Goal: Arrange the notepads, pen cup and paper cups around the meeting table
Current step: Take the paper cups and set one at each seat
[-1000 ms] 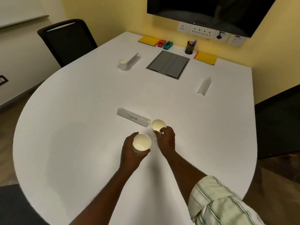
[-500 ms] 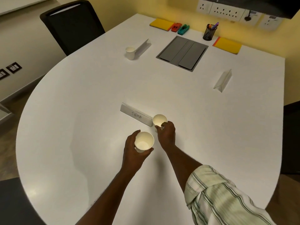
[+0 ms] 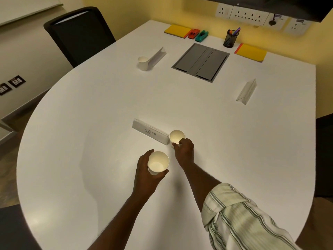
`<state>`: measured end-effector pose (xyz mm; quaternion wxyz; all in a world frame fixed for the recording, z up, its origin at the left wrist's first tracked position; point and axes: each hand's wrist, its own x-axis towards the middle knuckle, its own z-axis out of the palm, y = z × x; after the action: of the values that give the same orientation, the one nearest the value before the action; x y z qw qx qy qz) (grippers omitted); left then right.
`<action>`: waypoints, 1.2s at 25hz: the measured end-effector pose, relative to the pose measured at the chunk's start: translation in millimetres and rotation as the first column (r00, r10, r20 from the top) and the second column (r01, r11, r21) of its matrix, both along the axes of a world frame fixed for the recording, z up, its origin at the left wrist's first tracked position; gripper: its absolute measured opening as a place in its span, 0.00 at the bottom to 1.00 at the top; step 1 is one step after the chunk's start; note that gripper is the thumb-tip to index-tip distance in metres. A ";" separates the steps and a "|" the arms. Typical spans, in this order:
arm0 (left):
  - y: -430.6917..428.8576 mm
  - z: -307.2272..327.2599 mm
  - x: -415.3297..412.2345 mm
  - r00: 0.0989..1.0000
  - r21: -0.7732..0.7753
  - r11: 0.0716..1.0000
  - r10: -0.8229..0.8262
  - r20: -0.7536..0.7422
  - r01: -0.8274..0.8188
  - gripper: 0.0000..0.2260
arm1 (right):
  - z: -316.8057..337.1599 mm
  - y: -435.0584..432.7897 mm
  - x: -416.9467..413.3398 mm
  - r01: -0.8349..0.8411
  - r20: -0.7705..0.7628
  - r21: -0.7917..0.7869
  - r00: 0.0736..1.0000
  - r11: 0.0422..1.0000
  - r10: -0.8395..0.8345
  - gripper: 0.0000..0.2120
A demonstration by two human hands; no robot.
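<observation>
Left hand [image 3: 144,177] gripping, right hand [image 3: 184,152] pinching

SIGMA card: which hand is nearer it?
Right. The right hand holds a cup at the right end of the card; the left hand holds a second cup nearer the person, apart from it.

I am looking at: SIGMA name card [image 3: 150,133] standing nearest me; grey cable hatch [image 3: 201,62] sitting beyond it; left tent card [image 3: 157,55] and right tent card [image 3: 246,92] flanking it; black chair [image 3: 79,33] standing far left.
</observation>
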<state>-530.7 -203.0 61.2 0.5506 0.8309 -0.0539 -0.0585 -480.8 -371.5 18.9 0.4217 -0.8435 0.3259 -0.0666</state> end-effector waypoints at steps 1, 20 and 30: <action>0.5 0.4 -0.1 1.000 0.003 1.000 0.002 -0.001 -0.002 0.38 | -0.5 -0.1 0.0 -0.010 -0.004 -0.009 1.000 1.000 0.010 0.15; 10.0 2.6 -8.0 0.999 0.012 0.999 0.048 0.016 -0.048 0.38 | 2.4 3.4 -19.9 -0.112 -0.134 -0.145 0.987 0.983 0.092 0.15; 12.3 10.3 -14.8 0.998 0.014 0.999 0.036 0.043 -0.037 0.38 | 5.8 4.9 -28.0 -0.119 -0.190 -0.153 0.978 0.981 0.089 0.21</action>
<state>-545.5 -190.7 71.5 0.5441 0.8369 -0.0500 -0.0311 -508.8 -366.6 24.7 0.3224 -0.8938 0.3116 0.0067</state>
